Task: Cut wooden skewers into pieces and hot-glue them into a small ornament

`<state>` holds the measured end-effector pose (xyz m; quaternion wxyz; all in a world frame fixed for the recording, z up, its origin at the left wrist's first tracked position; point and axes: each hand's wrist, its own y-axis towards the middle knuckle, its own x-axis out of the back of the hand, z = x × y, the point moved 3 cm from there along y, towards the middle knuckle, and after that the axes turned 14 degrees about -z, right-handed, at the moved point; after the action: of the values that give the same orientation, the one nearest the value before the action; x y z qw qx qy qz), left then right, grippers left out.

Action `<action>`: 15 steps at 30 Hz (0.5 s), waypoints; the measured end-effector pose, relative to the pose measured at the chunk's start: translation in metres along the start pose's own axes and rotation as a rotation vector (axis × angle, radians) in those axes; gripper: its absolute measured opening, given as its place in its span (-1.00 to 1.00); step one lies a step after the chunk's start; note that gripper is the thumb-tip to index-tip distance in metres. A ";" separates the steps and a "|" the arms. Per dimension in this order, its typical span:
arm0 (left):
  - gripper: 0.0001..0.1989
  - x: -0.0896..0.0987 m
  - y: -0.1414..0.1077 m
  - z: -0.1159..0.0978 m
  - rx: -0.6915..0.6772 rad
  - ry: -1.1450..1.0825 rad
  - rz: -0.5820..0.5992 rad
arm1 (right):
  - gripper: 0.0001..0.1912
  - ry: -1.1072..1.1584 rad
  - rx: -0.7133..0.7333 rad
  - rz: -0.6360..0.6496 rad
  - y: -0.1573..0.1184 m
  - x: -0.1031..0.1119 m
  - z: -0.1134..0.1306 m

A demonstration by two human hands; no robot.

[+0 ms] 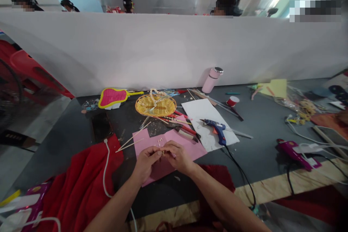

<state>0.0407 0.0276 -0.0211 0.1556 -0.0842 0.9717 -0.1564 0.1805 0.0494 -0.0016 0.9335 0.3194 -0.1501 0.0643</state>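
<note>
My left hand (148, 161) and my right hand (178, 156) meet over pink paper (170, 139) near the front of the dark table. Both are closed, fingertips together, around something small that I cannot make out. Small pale pieces (160, 140) lie on the paper just beyond my fingers. Thin sticks (133, 140) cross the paper's left side. Red-handled pliers (187, 130) rest at its far edge. On a white sheet (212, 110) to the right lies a blue glue gun (217, 129).
Behind are a woven basket (156, 105), a pink-and-yellow fan-shaped piece (112, 98), a pink bottle (212, 80) and a thread spool (233, 101). Red cloth (84, 174) and a phone (101, 127) lie left. A purple power strip (299, 155) sits right. People are beyond a white partition (152, 50).
</note>
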 end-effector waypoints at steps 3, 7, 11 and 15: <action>-0.82 -0.001 0.000 0.000 0.000 -0.004 0.012 | -0.80 -0.010 0.022 -0.007 0.000 -0.001 0.001; -0.79 -0.001 0.000 0.002 0.020 -0.010 0.010 | -0.81 -0.021 0.034 -0.009 -0.001 -0.002 0.002; -0.79 0.001 0.001 0.003 0.022 -0.017 -0.012 | -0.77 -0.018 0.010 -0.005 -0.001 -0.003 0.002; -0.82 0.002 0.001 0.001 0.020 -0.058 -0.016 | -0.68 0.003 0.009 -0.023 0.000 -0.001 0.002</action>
<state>0.0390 0.0283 -0.0226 0.1834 -0.0952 0.9644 -0.1648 0.1788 0.0486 -0.0005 0.9330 0.3250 -0.1446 0.0546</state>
